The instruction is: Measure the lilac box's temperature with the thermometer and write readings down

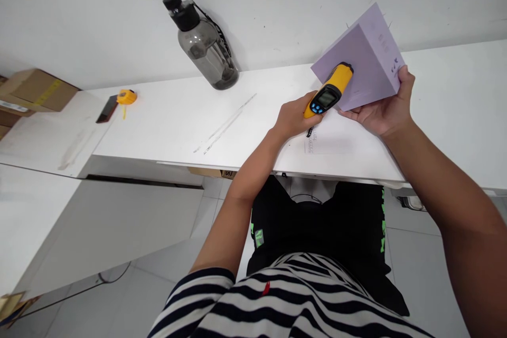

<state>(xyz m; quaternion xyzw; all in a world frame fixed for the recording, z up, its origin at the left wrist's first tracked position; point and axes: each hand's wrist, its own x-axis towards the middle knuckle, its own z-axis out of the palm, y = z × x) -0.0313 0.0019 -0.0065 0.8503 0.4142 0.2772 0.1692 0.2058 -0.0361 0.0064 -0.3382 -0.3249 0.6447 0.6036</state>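
Yellow tape measure (127,96) lies at left, smoky water bottle (208,52) upright, then left hand (295,115) wrapped round infrared thermometer (329,91), seemingly so its nose faces lilac box (366,63), pinched over white tabletop (166,121) by right hand (390,108), apparently to steady its tilt.

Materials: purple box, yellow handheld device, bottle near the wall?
Purple box: likely matte cardboard; crisp straight edges, printed marks.
Yellow handheld device: probably molded plastic; slight sheen, rounded shell.
Bottle: glossy tinted plastic, possibly glass; see-through body with highlights.
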